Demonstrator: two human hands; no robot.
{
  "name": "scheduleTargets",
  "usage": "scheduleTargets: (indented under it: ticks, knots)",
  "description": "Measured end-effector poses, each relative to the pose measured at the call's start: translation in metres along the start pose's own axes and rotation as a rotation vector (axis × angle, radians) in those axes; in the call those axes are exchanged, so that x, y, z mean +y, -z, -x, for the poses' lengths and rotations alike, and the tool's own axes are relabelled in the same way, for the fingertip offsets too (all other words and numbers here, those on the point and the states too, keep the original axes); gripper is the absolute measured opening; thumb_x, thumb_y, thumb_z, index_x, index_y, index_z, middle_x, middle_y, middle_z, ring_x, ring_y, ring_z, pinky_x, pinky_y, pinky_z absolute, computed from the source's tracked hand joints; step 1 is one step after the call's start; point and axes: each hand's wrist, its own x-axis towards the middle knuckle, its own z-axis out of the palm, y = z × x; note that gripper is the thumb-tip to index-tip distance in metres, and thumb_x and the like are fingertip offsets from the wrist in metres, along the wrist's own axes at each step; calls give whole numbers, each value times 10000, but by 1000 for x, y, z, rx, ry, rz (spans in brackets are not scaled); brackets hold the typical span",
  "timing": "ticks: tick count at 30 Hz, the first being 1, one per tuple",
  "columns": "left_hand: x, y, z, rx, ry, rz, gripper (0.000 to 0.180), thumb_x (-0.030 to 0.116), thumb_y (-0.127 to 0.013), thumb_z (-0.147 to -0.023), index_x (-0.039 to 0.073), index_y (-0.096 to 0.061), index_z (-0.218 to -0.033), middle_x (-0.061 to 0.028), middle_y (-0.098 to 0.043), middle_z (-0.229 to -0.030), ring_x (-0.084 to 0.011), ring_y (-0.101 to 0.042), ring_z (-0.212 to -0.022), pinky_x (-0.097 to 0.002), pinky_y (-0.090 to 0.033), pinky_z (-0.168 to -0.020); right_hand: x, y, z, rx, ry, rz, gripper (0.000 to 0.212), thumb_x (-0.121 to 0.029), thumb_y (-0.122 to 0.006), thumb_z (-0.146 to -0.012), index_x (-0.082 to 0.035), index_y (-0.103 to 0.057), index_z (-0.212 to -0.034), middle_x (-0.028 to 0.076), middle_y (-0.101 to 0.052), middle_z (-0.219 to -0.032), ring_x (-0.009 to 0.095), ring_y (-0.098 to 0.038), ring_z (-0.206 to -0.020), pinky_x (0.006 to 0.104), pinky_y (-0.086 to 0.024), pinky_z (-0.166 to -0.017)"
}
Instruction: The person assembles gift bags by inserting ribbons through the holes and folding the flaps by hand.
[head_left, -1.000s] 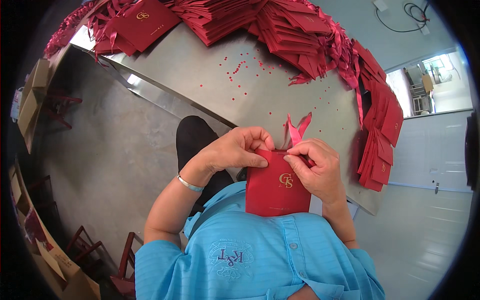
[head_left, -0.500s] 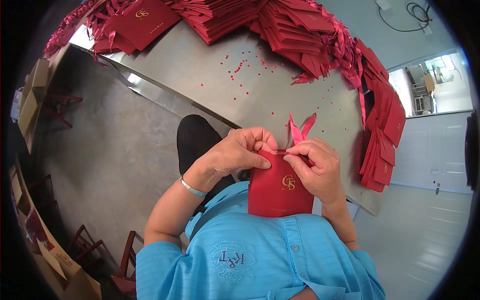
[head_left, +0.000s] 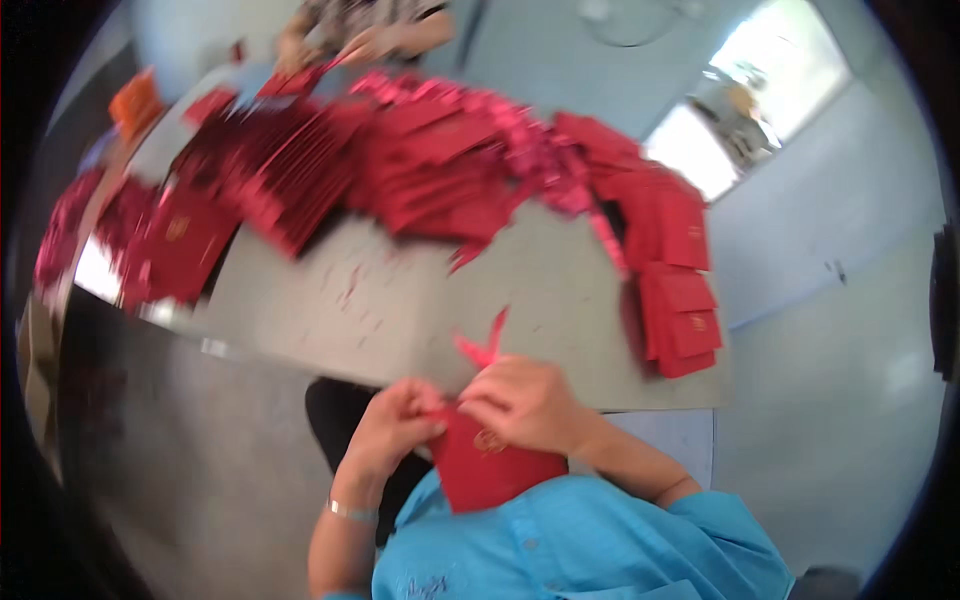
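A small red paper bag (head_left: pixel 495 477) with a gold emblem leans against my body, tilted, its top edge toward the table. My left hand (head_left: pixel 388 428) is closed, pinching the bag's upper left corner between thumb and fingers. At the top edge, my right hand (head_left: pixel 532 402) is also closed, gripping the bag close to a pink-red ribbon (head_left: pixel 482 348). The ribbon's two loose ends stick up beyond my right fingers. Motion blur and my fingers hide how the ribbon joins the bag.
The grey table (head_left: pixel 410 310) carries small red scraps (head_left: pixel 352 290). Stacks of red bags (head_left: pixel 440 175) and a heap of ribbons (head_left: pixel 530 140) line its far side; more bags (head_left: pixel 680 320) stand at the right. Across the table, another person's hands (head_left: pixel 345 52) handle red material.
The view has swung up and round, bringing more of the table and another person into sight. Both my hands keep hold of the bag, which appears more tilted.
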Motion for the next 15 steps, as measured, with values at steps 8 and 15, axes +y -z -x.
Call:
scheduleTargets:
  ticks: [8, 15]
  knots:
    - [1, -17, 5, 13, -89, -122, 319, -142, -651, -748, -11, -548, -1020, -51, -659, -878, -18, -547, -612, -130, -373, -439, 2, 0, 8, 22, 127, 25, 131, -141, -731, -750, -84, -634, -818, 21, -605, -798, 219, -568, -814, 327, -485, -735]
    - [12, -36, 7, 137, -204, -478, 335, -149, -630, -740, -47, -530, -1043, -98, -673, -939, -84, -634, -831, -174, -489, -653, 7, -2, 10, 38, 185, 64, 134, -130, -717, -767, -66, -621, -835, 46, -598, -813, 229, -557, -779, 328, -490, -717]
